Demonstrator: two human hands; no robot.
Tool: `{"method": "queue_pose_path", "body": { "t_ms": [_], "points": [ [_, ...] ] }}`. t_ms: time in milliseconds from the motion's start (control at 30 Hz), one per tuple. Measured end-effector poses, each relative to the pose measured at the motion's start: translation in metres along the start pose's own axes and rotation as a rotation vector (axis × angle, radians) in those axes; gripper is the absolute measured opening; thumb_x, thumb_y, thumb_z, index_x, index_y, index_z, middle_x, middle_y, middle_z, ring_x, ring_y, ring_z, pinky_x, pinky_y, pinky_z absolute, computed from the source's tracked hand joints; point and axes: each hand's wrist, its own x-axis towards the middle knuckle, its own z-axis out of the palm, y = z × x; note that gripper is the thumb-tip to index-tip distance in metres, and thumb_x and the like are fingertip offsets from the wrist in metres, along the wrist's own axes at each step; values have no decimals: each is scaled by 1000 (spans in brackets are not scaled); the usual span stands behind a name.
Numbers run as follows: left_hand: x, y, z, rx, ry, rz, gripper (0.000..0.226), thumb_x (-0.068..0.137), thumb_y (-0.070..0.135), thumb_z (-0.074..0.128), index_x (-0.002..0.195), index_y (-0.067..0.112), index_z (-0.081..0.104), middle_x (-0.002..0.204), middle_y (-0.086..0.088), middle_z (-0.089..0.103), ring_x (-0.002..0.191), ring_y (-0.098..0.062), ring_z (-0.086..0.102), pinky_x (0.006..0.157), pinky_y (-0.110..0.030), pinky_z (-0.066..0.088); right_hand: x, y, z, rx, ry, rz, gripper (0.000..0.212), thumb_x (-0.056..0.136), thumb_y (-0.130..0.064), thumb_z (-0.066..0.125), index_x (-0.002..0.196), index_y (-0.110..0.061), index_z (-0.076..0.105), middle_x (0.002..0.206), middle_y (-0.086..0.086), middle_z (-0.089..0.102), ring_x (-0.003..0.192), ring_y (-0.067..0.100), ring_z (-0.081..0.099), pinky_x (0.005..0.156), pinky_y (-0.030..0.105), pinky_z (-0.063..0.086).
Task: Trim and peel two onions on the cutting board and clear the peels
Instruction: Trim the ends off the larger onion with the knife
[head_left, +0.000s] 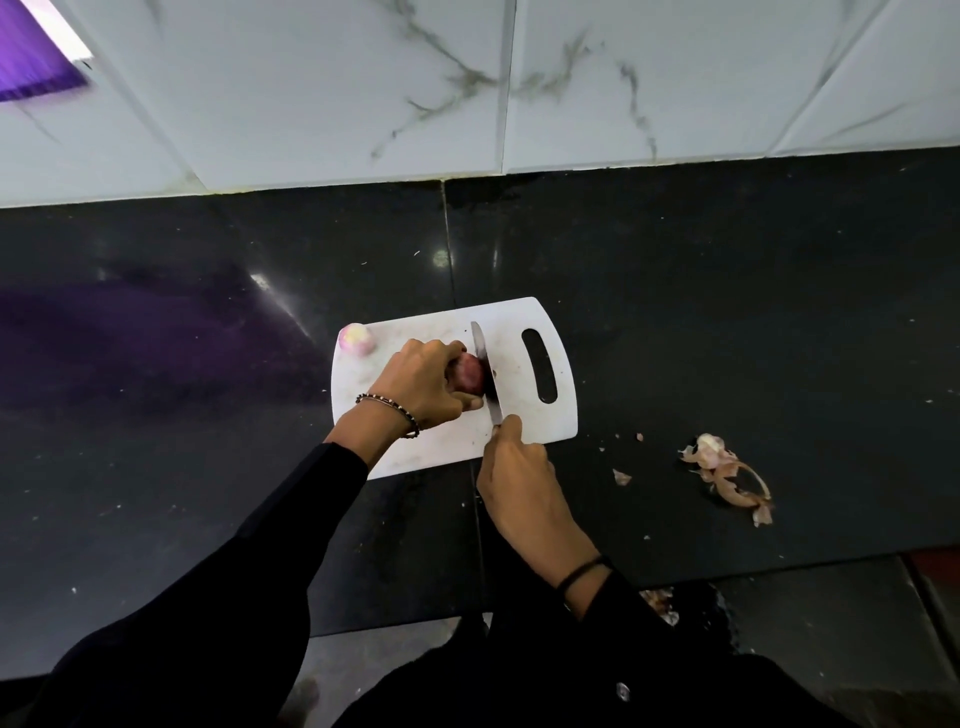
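Near the middle of the frame a white cutting board (565, 410) lies on a black countertop (727, 312), its handle slot toward the right. The left hand (422, 382) is curled over an unpeeled red onion (470, 375) at the board's centre, fingers wrapped round it and pinning it down. The right hand (519, 475), lower in the frame, is closed round the handle of a kitchen knife (479, 340); the handle itself is hidden inside the fist. The blade stands edge-down against the right-hand end of the onion, so this looks like the trimming cut on the second onion. The first, already peeled and pale, sits at the board's upper left corner (356, 339). A heap of dry peels (727, 473) lies on the counter at the lower right, well apart from the board, with a few loose scraps (622, 476) between. The main risk is the round onion rolling under the blade, since it rests on a curved side, which would send the edge off its line. The thumb of the holding hand lies just beside the blade and would be the first thing caught. The light board could also skate on the glossy counter if the cut is pushed sideways rather than straight down. The severed tip may hop off among the scraps, adding to what must be cleared
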Motion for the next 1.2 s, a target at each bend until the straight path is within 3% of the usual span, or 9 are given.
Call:
{"method": "queue_pose_path", "body": {
  "t_ms": [233,400,533,800,967,1133,1200],
  "points": [
    [-3,1,-1,-11,10,-5,53,78,42,80,116,9,63,92,-12,68,84,-27,52,75,-37,47,26,-14,-8,25,-1,-4,20,103,-8,33,122,-5,41,110,23,61,98,45,62,72,45,45],
    [-4,3,2,-4,22,-12,47,77,40,80,109,9,62,90,-11,68,80,-23,49,70,-35,45,26,-13,-6,25,7,-3,20,104,-9,33,122,-6,41,109,21,61,96,43,63,71,45,47],
    [-2,2,4,33,14,-16,47,78,43,79,108,10,62,90,-10,67,80,-26,52,66,-32,37,3,0,7,-8,-13,29,20,106,-17,34,123,-9,41,109,17,63,100,38,65,79,45,52],
    [1,-2,1,9,-13,-17,58,78,46,79,119,8,62,97,-11,68,82,-22,49,73,-36,49,-3,7,19,-36,-26,72,15,108,-25,33,118,-15,39,106,12,63,95,29,66,80,42,56],
    [-7,-9,5,-92,23,18,53,76,43,81,114,10,62,85,-4,63,82,-27,58,69,-29,41,0,0,15,-102,18,50,12,105,-14,32,116,-13,38,107,15,65,102,40,65,79,48,50],
    [-16,-24,4,-236,25,42,66,71,36,87,122,13,51,102,-10,68,91,-29,64,82,-38,55,0,1,11,-112,-2,36,10,104,-13,32,112,-12,38,105,15,64,100,38,65,72,43,44],
    [-17,-26,3,-243,11,55,64,68,33,89,115,16,48,97,-7,66,82,-25,61,72,-26,51,1,4,8,-97,-15,40,6,106,-16,33,109,-14,37,101,12,61,98,35,65,73,43,48]
  ]
}}
